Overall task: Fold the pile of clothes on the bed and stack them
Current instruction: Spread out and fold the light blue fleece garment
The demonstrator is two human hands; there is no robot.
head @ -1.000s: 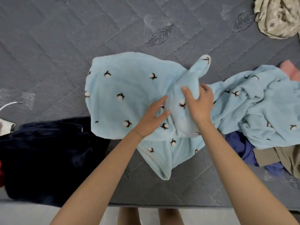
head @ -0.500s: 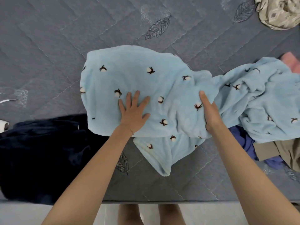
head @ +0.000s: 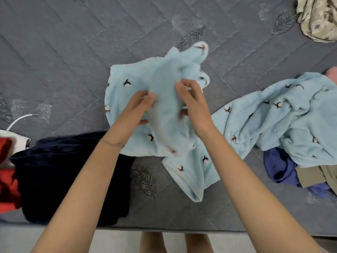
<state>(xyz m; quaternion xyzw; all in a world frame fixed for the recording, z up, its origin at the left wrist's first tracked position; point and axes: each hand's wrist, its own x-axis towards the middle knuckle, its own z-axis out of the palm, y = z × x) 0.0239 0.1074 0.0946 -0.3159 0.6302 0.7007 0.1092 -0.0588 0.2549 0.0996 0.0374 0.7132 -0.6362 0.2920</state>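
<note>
Light-blue fleece garment [head: 140,75], cotton-boll print: raised fold gripped by left hand [head: 137,108] and right hand [head: 196,108], fingers [head: 183,85] clenched on fabric, presumably for folding on bed [head: 73,52].

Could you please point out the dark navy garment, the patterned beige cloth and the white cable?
dark navy garment [head: 73,179]: head view, its flat middle.
patterned beige cloth [head: 317,17]: head view, its crumpled middle.
white cable [head: 21,117]: head view, its curved stretch.

Close together, left grip [head: 139,107] and right grip [head: 196,110] both clench.
</note>
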